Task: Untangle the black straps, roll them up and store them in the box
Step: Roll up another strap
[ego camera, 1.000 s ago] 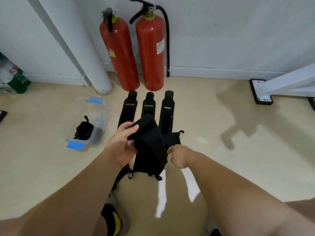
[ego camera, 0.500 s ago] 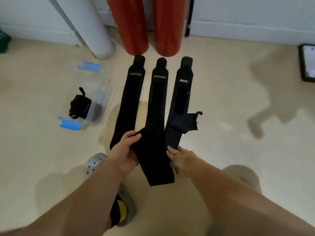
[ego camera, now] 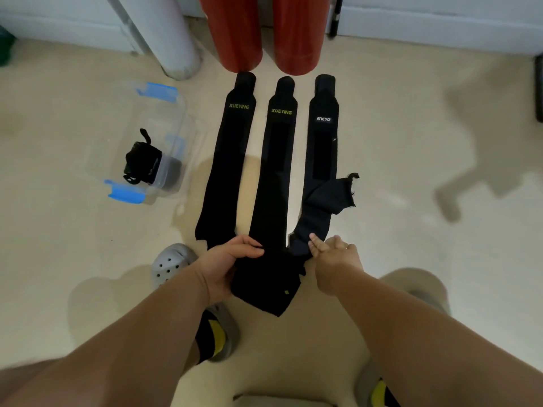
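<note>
So, straps [ego camera: 276, 171]: soft, light, limp; grab at near ends.
L hand [ego camera: 232, 265]: grips middle one's near end.
R hand [ego camera: 335, 254]: flat, pressing right one.

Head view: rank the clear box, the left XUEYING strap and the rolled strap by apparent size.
1. clear box, though the strap is longer.
2. left XUEYING strap.
3. rolled strap, clearly smallest.

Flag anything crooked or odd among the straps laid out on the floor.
The right strap stands out: partway down it is twisted, and a folded flap juts out to the right. The left strap and middle strap run straight and flat beside it.
</note>
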